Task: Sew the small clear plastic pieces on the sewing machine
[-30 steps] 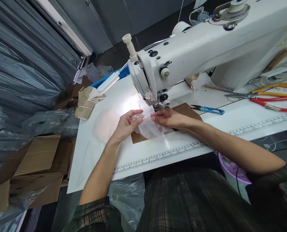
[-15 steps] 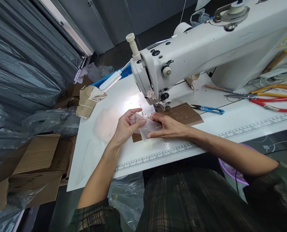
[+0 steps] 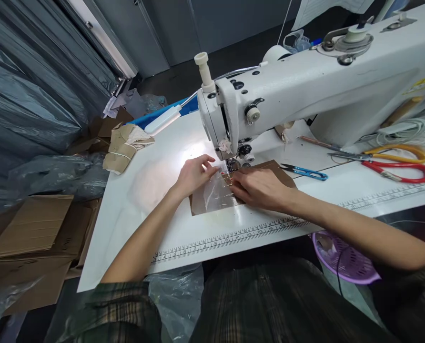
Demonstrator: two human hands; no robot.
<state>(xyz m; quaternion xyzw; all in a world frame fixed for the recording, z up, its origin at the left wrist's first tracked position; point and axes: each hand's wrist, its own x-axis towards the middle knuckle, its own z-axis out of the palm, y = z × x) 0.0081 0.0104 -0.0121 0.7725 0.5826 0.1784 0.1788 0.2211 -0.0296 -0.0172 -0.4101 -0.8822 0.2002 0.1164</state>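
Observation:
A thin translucent whitish sheet point(image 3: 212, 194) lies beneath the presser foot point(image 3: 234, 165) of a white sewing machine point(image 3: 269, 95). Small red marks show near its top edge. My left hand point(image 3: 194, 176) has its thumb and forefinger closed at the sheet's upper left edge, beside the needle area. On the right edge rests my right hand point(image 3: 260, 188), its fingers bent and pressed together, the tips partly hidden. Under the sheet and the right hand is a flat brown panel point(image 3: 279, 172) on the machine bed.
Blue thread snips point(image 3: 305, 172) and scissors with red and orange handles point(image 3: 398, 164) lie to the right. A printed ruler point(image 3: 234, 238) runs along the table's front edge. A lit lamp point(image 3: 163, 121) and brown bundle point(image 3: 117, 157) are at the left; cardboard boxes point(image 3: 34, 228) stand beside the table.
The sheet, held up in both hands before, now lies flatter at the presser foot. My right hand has turned palm down over its right edge; the left has moved slightly up. The view has shifted.

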